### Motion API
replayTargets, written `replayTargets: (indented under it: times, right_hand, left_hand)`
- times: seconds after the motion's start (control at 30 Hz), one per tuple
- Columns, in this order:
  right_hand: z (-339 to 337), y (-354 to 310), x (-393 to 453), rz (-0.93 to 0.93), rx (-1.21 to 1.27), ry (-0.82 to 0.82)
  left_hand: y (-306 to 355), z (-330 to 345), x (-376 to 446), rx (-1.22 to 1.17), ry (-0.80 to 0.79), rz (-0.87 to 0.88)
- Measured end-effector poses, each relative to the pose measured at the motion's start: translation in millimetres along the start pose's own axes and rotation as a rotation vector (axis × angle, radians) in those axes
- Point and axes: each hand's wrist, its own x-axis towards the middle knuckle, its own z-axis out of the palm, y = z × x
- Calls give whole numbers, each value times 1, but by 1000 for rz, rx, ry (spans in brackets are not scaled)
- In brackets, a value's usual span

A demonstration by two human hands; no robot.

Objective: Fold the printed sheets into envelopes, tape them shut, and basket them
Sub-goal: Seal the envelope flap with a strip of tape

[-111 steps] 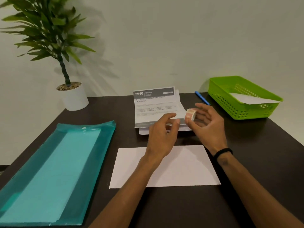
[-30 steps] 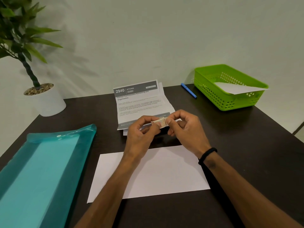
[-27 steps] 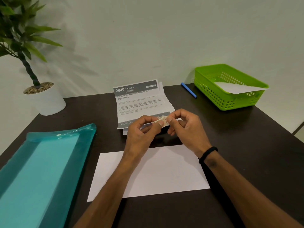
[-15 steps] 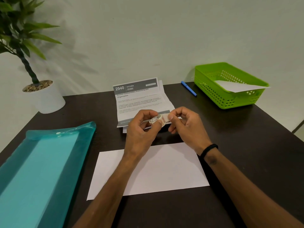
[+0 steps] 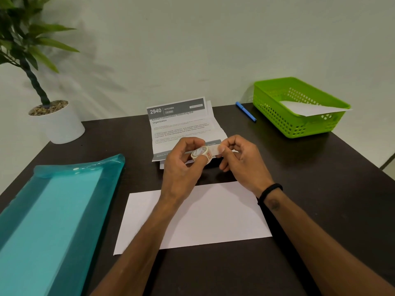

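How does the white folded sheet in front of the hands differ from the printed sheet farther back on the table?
The folded sheet shows a blank white face; the printed sheet shows a grey header reading 2940 KITCHEN and text. The folded sheet lies flat, near the person; the printed sheet sits farther back, creased, its top edge lifting, with more paper under it. Both hands, the left hand and right hand, work the tape roll above the printed sheet's near edge. Both sheets rest on the dark table.

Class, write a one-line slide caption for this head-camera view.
Left hand holds a tape roll while right hand pulls its end above a folded white sheet.
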Motion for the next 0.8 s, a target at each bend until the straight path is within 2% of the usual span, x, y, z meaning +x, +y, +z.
replayTargets:
  times: [0.33,0.43,0.53,0.67,0.8]
  right_hand:
    - [-1,3,3,27,-9,51]
    - [-2,3,2,33,33,62]
    - [-2,3,2,48,59,85]
    - [-1,4,2,50,74,89]
    - [-1,2,0,70,94,95]
  left_hand:
    - [0,-6,2,53,86,11]
    - [3,-15,7,92,205,76]
    - [4,-32,14,162,392,132]
    - [-6,-56,22,230,581,53]
    - [-20,-75,25,542,599,-76]
